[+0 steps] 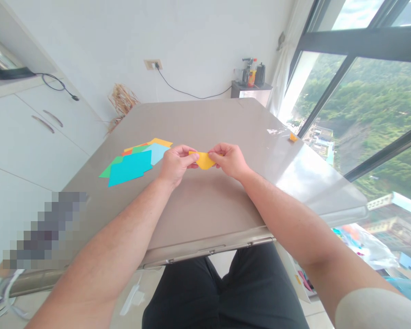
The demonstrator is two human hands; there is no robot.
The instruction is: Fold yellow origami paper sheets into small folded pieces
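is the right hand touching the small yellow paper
Touching: the head view shows the right hand pinching the small yellow paper at one end.

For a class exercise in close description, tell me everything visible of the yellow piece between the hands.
The yellow piece is plain, bright and looks like paper. Its upper edge is nearly straight; its lower edge bulges down in a rounded curve. The left hand pinches one end, the right hand the other, partly covering it. It is over the brownish table; whether they touch is unclear.
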